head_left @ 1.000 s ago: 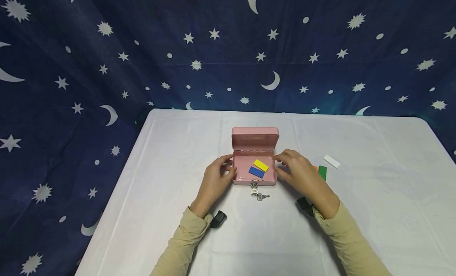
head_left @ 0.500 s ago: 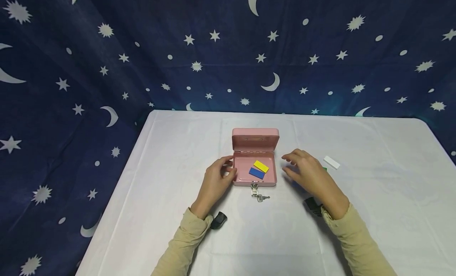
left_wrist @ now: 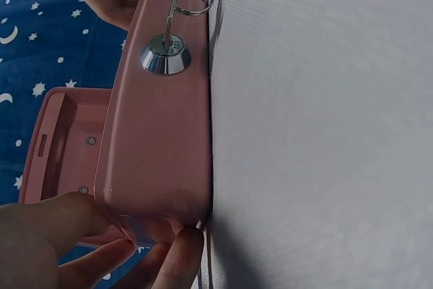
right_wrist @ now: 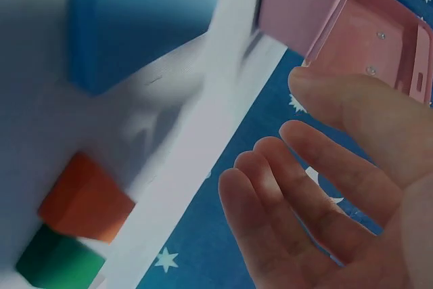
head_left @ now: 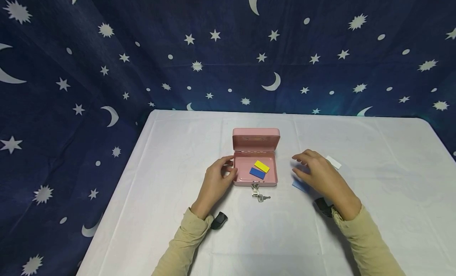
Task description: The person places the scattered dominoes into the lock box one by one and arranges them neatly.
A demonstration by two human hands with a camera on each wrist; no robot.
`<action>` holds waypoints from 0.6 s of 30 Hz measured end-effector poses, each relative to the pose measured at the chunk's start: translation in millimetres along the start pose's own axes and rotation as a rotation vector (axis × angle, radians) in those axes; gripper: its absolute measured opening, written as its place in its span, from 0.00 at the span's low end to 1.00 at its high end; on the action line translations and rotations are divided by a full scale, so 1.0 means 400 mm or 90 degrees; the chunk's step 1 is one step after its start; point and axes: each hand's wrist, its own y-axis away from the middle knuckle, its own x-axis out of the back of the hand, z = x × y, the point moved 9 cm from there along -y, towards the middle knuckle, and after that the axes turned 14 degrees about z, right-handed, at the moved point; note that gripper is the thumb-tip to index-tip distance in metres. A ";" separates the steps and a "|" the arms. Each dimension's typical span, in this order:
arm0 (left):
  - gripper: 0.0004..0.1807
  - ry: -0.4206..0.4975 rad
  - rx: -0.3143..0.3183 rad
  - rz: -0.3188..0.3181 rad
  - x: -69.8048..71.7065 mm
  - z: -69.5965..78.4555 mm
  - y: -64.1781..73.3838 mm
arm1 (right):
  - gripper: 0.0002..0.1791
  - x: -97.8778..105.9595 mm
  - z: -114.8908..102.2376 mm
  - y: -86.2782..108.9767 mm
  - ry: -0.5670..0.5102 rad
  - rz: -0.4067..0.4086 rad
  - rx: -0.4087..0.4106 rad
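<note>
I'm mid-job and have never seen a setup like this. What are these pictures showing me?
There is no robot: a person is working bare-handed. The wide picture comes from a camera on the head; the other two, turned sideways, come from one camera on each wrist. On the white table stands an open pink box with a yellow block and a blue block inside and keys at its front lock. To its right lie another blue block, an orange block, a green block and a white block. The left hand holds the box's left side; the right hand hovers apart from it, empty.
</note>
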 end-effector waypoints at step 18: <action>0.23 0.007 0.005 -0.006 -0.002 -0.003 0.000 | 0.17 0.014 0.020 0.016 0.005 0.020 0.036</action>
